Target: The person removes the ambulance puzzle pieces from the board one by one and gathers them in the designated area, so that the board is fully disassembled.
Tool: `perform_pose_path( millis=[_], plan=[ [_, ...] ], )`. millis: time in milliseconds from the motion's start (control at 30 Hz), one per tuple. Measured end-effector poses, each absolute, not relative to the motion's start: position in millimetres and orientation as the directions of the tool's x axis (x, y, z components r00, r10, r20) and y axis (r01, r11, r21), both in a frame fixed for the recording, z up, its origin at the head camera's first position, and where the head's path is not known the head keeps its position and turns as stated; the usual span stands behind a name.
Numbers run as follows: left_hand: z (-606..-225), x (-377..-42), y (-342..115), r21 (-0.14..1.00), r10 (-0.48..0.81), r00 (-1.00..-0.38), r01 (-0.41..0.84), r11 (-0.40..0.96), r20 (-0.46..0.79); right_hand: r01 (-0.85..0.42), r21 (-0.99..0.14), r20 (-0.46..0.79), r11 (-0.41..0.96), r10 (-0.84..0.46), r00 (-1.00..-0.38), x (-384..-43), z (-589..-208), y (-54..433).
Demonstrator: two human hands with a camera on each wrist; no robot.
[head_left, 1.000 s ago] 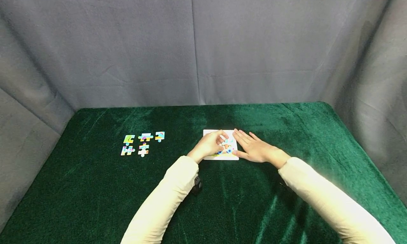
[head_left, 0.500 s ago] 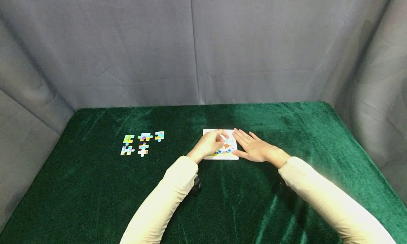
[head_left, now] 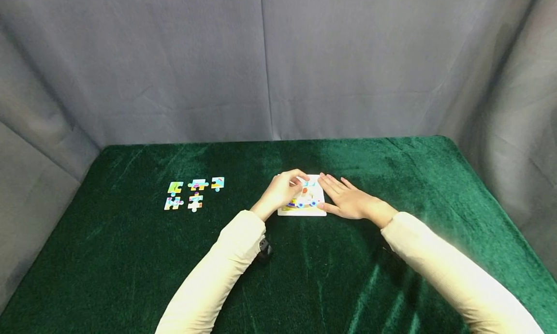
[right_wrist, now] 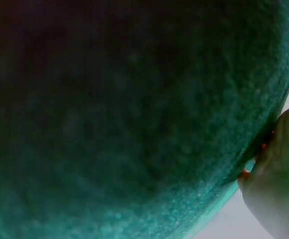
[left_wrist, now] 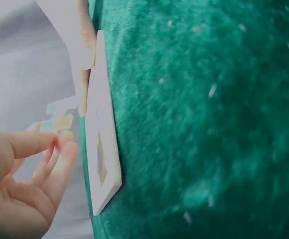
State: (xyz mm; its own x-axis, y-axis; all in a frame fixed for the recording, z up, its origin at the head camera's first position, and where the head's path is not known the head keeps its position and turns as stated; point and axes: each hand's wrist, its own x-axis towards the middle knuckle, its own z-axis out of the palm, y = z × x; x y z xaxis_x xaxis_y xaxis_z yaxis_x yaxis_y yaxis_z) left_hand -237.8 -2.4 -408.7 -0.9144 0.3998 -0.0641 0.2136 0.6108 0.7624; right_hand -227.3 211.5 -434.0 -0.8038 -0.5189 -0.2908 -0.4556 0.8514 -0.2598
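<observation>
A white-framed puzzle board (head_left: 301, 213) with a colourful wheeled picture lies on the green cloth. My left hand (head_left: 282, 191) is over its left part, hiding that side in the head view. Between thumb and fingers, the left hand (left_wrist: 40, 169) pinches a jigsaw puzzle piece (left_wrist: 59, 117) with blue and yellow print, raised off the board (left_wrist: 102, 129) in the left wrist view. My right hand (head_left: 345, 198) lies with straight, slightly spread fingers, its fingertips and thumb at the board's right edge. Only part of the right hand (right_wrist: 278, 174) shows in the right wrist view.
To the left, loose jigsaw pieces lie spread on the cloth: a green one (head_left: 175, 188), a piece at the upper right (head_left: 218, 182) and several others. The green-covered table (head_left: 278, 153) ends at grey curtains (head_left: 196, 68) behind and at the sides.
My left hand has risen and shifted slightly left with the puzzle piece, uncovering more of the board's lower picture. The right hand stays in place at the board's edge.
</observation>
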Motion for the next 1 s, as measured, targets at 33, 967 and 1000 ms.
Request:
perform_pose_path(
  millis=[33,967,1000],
  plan=[
    [-407.6,-238.3,-3.8,0.763,0.393,-0.917,0.212,0.61,-0.06,-0.457,-0.26,-0.29,0.851,-0.52,-0.804,-227.6,-433.6,211.4],
    [-390.6,-233.8,-66.5,0.831,0.362,-0.927,0.121,0.543,-0.102,-0.462,-0.258,-0.289,0.849,-0.524,-0.801,-225.8,-432.0,211.0],
    [-390.6,-233.7,-69.3,0.833,0.358,-0.928,0.119,0.54,-0.099,-0.461,-0.255,-0.291,0.85,-0.522,-0.802,-226.0,-432.2,211.1]
  ],
)
